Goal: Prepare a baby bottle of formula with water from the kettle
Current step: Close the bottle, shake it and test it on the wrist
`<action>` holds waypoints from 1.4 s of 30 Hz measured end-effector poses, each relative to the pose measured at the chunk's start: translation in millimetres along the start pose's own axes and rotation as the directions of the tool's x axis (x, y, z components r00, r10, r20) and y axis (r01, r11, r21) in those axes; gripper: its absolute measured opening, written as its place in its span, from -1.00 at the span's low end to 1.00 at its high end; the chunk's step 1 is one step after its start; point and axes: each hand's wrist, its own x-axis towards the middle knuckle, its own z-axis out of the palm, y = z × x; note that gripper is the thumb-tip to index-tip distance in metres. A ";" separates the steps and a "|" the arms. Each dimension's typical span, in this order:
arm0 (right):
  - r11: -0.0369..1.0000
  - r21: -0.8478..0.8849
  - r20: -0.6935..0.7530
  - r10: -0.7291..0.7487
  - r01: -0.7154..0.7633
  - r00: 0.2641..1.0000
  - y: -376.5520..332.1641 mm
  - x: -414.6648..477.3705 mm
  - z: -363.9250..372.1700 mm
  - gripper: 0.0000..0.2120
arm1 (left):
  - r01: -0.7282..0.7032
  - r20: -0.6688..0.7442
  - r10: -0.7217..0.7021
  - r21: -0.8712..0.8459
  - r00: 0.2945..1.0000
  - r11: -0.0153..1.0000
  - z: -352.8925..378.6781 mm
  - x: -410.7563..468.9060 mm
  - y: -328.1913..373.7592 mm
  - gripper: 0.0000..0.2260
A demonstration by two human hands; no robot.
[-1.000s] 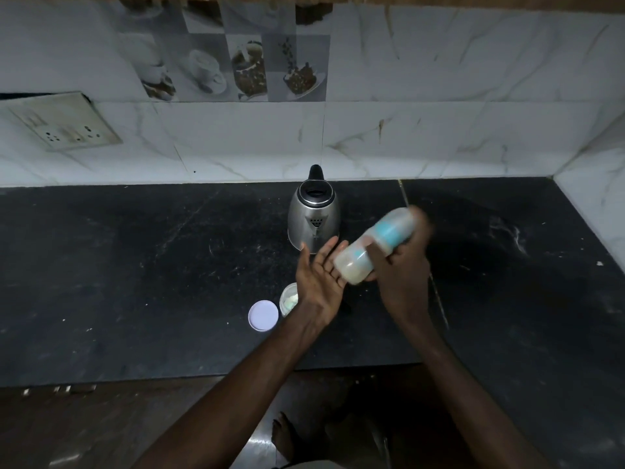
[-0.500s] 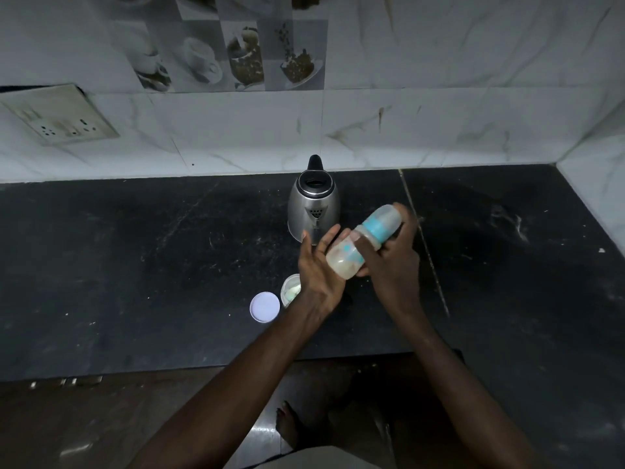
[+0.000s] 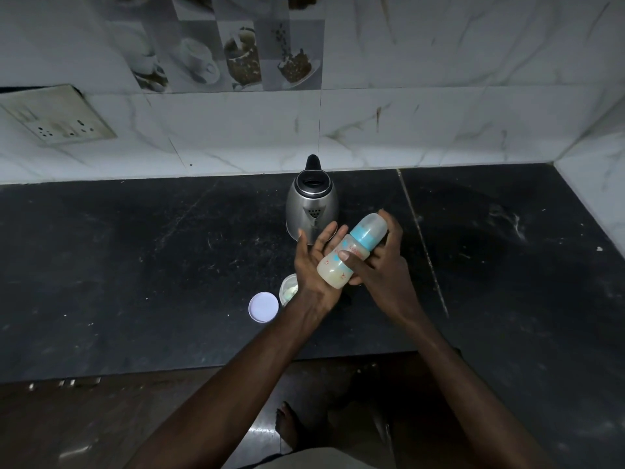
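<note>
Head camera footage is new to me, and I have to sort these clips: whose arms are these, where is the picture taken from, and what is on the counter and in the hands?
No machine here: the camera sits on a person's head, looking down at their own bare arms. The right hand grips a capped baby bottle tilted on its side, milky liquid inside. The left hand is open, its palm against the bottle's base. On the dark counter stand a steel kettle, a small open container partly hidden by the left wrist, and its round white lid lying beside it.
</note>
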 end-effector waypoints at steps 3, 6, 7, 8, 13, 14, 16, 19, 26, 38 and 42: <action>0.990 -0.018 -0.182 -0.140 0.139 0.973 -25.2 6.5 -20.0 -0.15 | -0.039 -0.045 0.041 0.060 0.998 0.997 -2.3 1.4 -0.2 -0.34; 0.954 0.164 -0.558 -0.119 0.250 0.821 -34.5 10.9 -25.3 -0.16 | -0.057 -0.065 0.064 0.099 0.996 0.993 -1.9 -1.5 3.4 -0.33; 0.960 0.169 -0.558 -0.095 0.225 0.824 -35.7 9.3 -19.5 -0.14 | -0.059 -0.066 0.065 0.087 0.996 0.994 -1.8 -1.6 3.5 -0.33; 0.982 0.089 -0.475 -0.106 0.167 0.874 -33.8 6.1 -13.6 -0.14 | -0.058 -0.064 0.063 0.070 0.996 0.996 -1.2 -1.9 2.8 -0.33; 0.984 -0.023 -0.496 -0.165 0.177 0.853 -24.4 1.4 -13.3 -0.15 | -0.070 -0.044 0.074 0.080 0.996 0.994 3.5 -1.5 2.3 -0.35; 0.983 0.040 -0.541 -0.131 0.181 0.831 -22.7 2.5 -11.5 -0.14 | -0.069 -0.038 0.072 0.075 0.997 0.995 3.6 -2.5 2.2 -0.34; 0.993 -0.037 -0.418 -0.118 0.113 0.901 -23.7 -3.5 -2.1 -0.12 | -0.051 -0.033 0.052 0.023 0.998 0.998 3.6 -4.2 -0.6 -0.34; 0.987 -0.117 -0.343 -0.143 0.109 0.929 -17.8 -6.9 -0.2 -0.14 | -0.045 -0.047 0.046 0.029 0.998 0.999 6.7 -5.0 -2.6 -0.37; 0.995 -0.083 -0.268 -0.074 0.053 0.960 -7.0 -14.2 4.1 -0.14 | -0.014 -0.001 0.014 -0.030 1.000 0.999 9.7 -6.3 -5.9 -0.36; 0.999 0.038 -0.191 -0.026 0.033 0.981 -1.6 -15.3 9.7 -0.15 | -0.001 0.018 0.001 -0.042 1.000 0.999 10.0 -10.3 0.2 -0.37; 0.998 -0.006 -0.153 -0.070 0.070 0.986 -1.8 -14.6 5.5 -0.20 | -0.008 0.000 0.008 -0.013 1.000 1.000 5.6 -11.5 1.5 -0.36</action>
